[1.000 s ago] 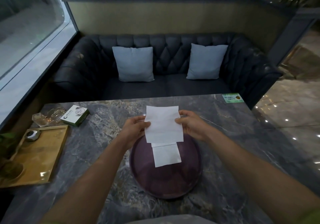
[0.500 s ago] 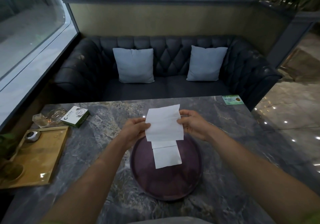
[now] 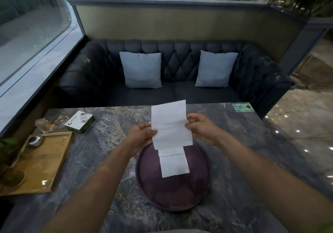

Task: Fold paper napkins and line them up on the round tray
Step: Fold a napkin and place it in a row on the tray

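I hold a white paper napkin (image 3: 171,124) upright in the air above the far rim of the round purple tray (image 3: 173,193). My left hand (image 3: 142,135) pinches its left edge and my right hand (image 3: 200,128) pinches its right edge. The napkin's top right corner tilts upward. On the tray lie two folded white napkins: one (image 3: 174,165) near the middle, and a second one (image 3: 171,150) behind it, mostly hidden under the first and the held napkin.
The tray sits on a grey marble table (image 3: 111,142). At the left stand a wooden tray (image 3: 41,164) with a small metal object, a green-and-white box (image 3: 80,122) and glassware (image 3: 52,123). A green card (image 3: 242,107) lies at the far right corner. A dark sofa is behind.
The held napkin has risen a little and its top right corner has tipped up. Both hands kept their grip on its sides.
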